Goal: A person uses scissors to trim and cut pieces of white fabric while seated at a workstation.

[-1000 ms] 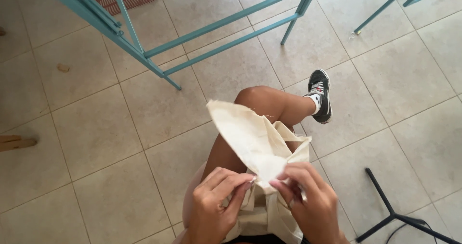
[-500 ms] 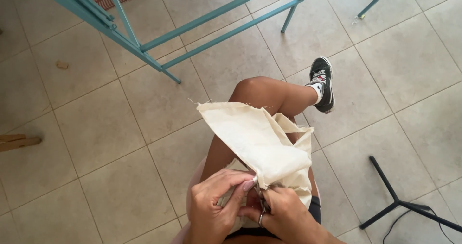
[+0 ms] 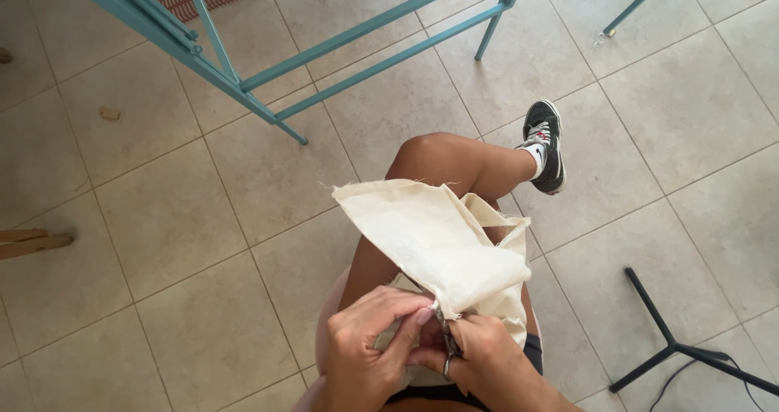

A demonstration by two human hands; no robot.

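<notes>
- The cream cloth bag [image 3: 434, 241] lay across my lap, its long axis running up and to the left, away from both hands toward the bent knee [image 3: 430, 154].
- My left hand [image 3: 365, 347] was pinched shut on the bag's near edge, fingertips at the seam.
- My right hand [image 3: 483, 359] was closed on small metal scissors [image 3: 448, 349], touching that same edge just beside the left grip.
- Both hands sat equally near the cloth; the tiled floor [image 3: 162, 217] lay below.
</notes>
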